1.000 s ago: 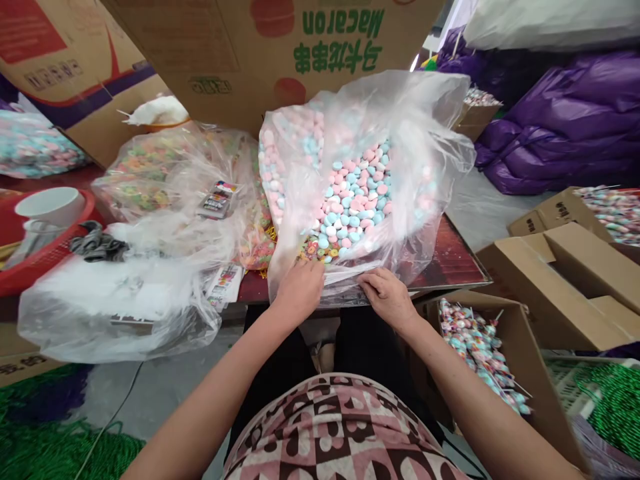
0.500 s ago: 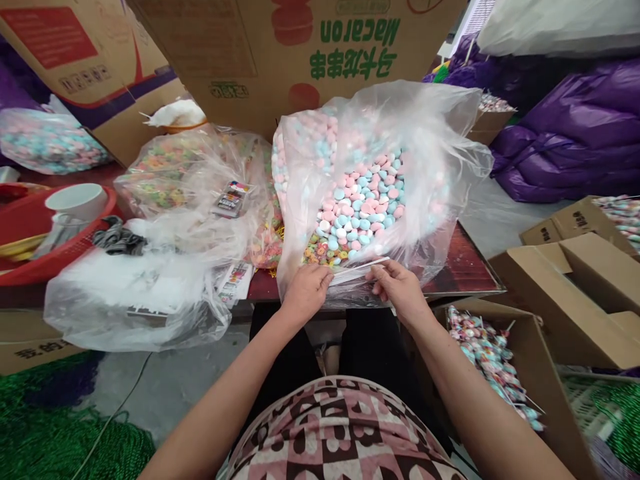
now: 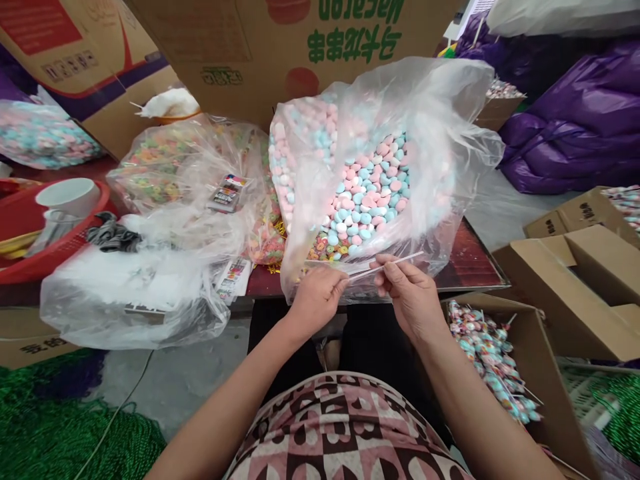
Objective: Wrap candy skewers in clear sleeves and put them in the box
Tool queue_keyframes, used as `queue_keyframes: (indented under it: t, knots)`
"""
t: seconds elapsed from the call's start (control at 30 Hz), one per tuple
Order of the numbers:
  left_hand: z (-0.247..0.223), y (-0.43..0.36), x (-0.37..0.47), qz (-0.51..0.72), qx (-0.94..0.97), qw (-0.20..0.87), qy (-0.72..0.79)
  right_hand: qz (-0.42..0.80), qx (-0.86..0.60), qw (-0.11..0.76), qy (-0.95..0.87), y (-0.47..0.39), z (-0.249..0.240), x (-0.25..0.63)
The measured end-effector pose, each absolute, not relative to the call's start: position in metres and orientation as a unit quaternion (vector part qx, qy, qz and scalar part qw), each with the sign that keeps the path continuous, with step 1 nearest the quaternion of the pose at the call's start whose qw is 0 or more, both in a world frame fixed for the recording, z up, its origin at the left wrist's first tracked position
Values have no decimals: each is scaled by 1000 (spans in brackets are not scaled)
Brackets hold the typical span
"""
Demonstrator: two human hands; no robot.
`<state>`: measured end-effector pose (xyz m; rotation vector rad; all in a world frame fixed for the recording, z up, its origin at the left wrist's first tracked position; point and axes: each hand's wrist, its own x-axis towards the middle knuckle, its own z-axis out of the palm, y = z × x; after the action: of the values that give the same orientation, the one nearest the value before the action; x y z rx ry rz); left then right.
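Thin white sticks (image 3: 361,272) span the gap between my hands at the table's front edge. My left hand (image 3: 323,293) is closed on their left end. The fingers of my right hand (image 3: 407,287) pinch a white stick (image 3: 410,257) whose tip sticks out past them to the upper right. Just behind both hands lies an open clear plastic bag (image 3: 440,173) full of pink, blue and white candies (image 3: 367,200). Small ring-shaped candies (image 3: 325,248) show at the bag's near lower part.
Bagged ring candies (image 3: 160,160), a clear bag of white items (image 3: 130,287) and a red basket (image 3: 95,220) are on the left. A box of wrapped candy sticks (image 3: 493,360) stands below right, beside an open carton (image 3: 565,287). A large carton (image 3: 225,40) rises behind.
Both hands have shifted slightly right. The stick in my right hand now extends farther beyond its fingers. The camera view has also shifted a little.
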<state>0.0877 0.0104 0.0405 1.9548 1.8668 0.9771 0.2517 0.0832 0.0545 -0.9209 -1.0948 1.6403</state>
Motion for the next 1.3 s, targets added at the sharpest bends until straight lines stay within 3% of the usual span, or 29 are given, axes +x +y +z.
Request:
queue_keyframes:
  t: [0.1, 0.3, 0.47, 0.77, 1.07, 1.13, 1.3]
  knots:
    - [50, 7, 94, 331, 683, 211, 616, 669, -373, 454, -455, 78, 58, 255]
    - [71, 17, 100, 474, 572, 362, 564, 674, -334, 342, -563, 70, 47, 265]
    - [65, 21, 110, 541, 456, 500, 500, 698, -297, 318, -568, 63, 40, 263]
    - [61, 21, 112, 573, 366, 546, 490, 703, -309, 307, -561, 60, 33, 262]
    - [47, 27, 114, 540, 400, 509, 538, 716, -374, 302, -506, 56, 31, 263]
    - [48, 30, 110, 495, 444, 437, 605, 704, -393, 303, -508, 57, 32, 265]
    - [65, 45, 90, 314, 591, 120, 733, 698, -407, 317, -497, 61, 34, 266]
